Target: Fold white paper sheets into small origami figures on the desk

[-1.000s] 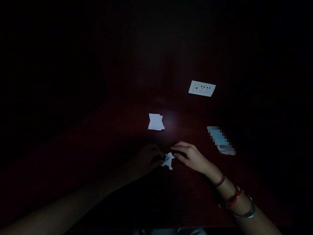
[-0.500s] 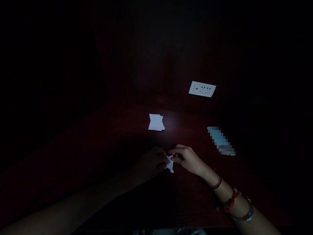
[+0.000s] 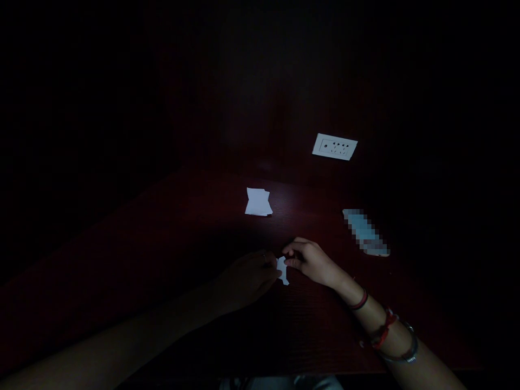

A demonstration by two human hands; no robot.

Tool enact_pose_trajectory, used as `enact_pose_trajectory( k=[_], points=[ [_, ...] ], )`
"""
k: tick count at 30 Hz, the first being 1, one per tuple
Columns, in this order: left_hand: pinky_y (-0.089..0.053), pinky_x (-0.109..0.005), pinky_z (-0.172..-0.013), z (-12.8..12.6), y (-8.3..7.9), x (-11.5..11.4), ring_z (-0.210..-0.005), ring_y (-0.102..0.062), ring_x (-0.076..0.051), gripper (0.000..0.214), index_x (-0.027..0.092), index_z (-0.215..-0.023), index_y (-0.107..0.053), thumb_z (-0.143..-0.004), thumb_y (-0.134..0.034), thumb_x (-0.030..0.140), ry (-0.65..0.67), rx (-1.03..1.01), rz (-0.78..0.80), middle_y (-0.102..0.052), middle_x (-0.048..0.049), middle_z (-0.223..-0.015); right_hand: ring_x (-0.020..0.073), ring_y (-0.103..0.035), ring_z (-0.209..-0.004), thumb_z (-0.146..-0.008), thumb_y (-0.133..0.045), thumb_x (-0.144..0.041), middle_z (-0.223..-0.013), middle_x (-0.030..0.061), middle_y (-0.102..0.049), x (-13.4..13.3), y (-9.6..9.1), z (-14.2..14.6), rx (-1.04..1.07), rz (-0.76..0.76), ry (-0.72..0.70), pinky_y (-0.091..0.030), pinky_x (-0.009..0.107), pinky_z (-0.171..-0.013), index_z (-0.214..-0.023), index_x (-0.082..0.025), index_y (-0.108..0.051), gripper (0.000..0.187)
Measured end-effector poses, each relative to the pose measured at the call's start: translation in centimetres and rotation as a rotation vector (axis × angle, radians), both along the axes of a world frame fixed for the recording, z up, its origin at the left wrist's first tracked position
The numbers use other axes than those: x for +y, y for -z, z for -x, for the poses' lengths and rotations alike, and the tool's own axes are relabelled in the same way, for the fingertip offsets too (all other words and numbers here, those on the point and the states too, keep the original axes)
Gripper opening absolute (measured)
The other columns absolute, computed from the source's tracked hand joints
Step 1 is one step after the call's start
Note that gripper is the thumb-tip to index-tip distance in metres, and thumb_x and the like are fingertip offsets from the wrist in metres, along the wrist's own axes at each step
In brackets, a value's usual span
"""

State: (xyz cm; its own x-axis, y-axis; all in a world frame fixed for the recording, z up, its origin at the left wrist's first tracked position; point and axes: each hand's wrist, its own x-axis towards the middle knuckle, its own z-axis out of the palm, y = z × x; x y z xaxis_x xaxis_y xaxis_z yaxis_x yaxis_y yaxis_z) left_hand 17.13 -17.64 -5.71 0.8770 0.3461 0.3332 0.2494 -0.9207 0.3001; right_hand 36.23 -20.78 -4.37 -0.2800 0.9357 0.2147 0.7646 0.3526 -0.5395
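A small folded piece of white paper (image 3: 283, 271) with a notched outline sits low over the dark red table between my two hands. My left hand (image 3: 254, 275), deep in shadow with a ring on one finger, pinches its left side between thumb and fingers. At the paper's upper right edge is the thumb of my right hand (image 3: 311, 262). The fingers of that hand are bent and stand apart from the thumb, with a gap between them. Whether the right thumb presses on the paper is hard to tell in the dim light.
Beyond my hands, a small stack of white paper pieces (image 3: 259, 202) lies on the table (image 3: 203, 216). A phone (image 3: 365, 233), its screen pixelated, lies to the right. A white socket plate (image 3: 335, 147) is on the back wall. Bracelets (image 3: 385, 327) circle my right forearm.
The folded paper earlier showed crease lines and flaps; now a plainer, smoother face is up. My right fingers have drawn slightly away from my left hand.
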Motion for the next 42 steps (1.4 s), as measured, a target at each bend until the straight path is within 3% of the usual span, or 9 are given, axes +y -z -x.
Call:
enact_pose_trajectory(
  k=[9,13,27,35,42],
  points=[
    [-0.04,-0.028,-0.071,-0.1,-0.5,-0.9,-0.083,-0.047,-0.015,0.02,0.019,-0.094,-0.054,-0.083,-0.038,0.017,-0.028,0.048,-0.097,-0.052,-0.0034,-0.093,0.0078,-0.047,-0.059,-0.069,-0.053,-0.01,-0.066,-0.0019,-0.053,-0.1,-0.3,0.6,0.08,0.074,0.024,-0.036,0.017,-0.054,-0.074,-0.014,-0.054,0.006],
    [-0.04,-0.027,-0.07,-0.2,-0.4,-0.8,-0.081,-0.048,-0.015,0.02,0.019,-0.095,-0.053,-0.083,-0.038,0.016,-0.032,0.058,-0.101,-0.052,-0.0031,-0.09,0.0091,-0.051,-0.062,-0.068,-0.054,-0.009,-0.07,-0.0001,-0.057,-0.2,-0.1,0.7,0.073,0.011,0.057,-0.038,0.019,-0.059,-0.081,-0.015,-0.058,0.015],
    [-0.04,-0.032,-0.075,-0.4,0.4,-1.1,-0.086,-0.047,-0.017,0.023,0.019,-0.101,-0.05,-0.082,-0.038,0.018,-0.018,0.063,-0.11,-0.05,-0.0056,-0.096,0.01,-0.05,-0.068,-0.073,-0.049,-0.006,-0.075,0.0026,-0.052,-0.3,0.1,0.8,-0.002,-0.075,0.009,-0.039,0.019,-0.062,-0.073,-0.014,-0.057,0.011],
    [-0.038,-0.034,-0.079,0.1,0.2,-0.9,-0.091,-0.045,-0.018,0.025,0.021,-0.104,-0.048,-0.082,-0.038,0.017,-0.014,0.039,-0.089,-0.048,-0.0042,-0.099,0.0107,-0.051,-0.07,-0.072,-0.053,-0.012,-0.078,0.0033,-0.054,-0.4,-0.6,0.2,-0.021,-0.03,0.032,-0.04,0.021,-0.065,-0.094,-0.014,-0.056,0.022],
    [-0.036,-0.035,-0.082,0.4,0.7,-0.6,-0.097,-0.042,-0.02,0.034,0.017,-0.11,-0.043,-0.077,-0.042,0.009,-0.018,0.05,-0.079,-0.047,-0.0064,-0.107,0.0107,-0.053,-0.072,-0.073,-0.053,-0.014,-0.08,0.0028,-0.056,-1.1,-1.5,-0.2,-0.11,0.05,-0.141,-0.041,0.02,-0.065,-0.093,-0.018,-0.06,0.021]
  ],
)
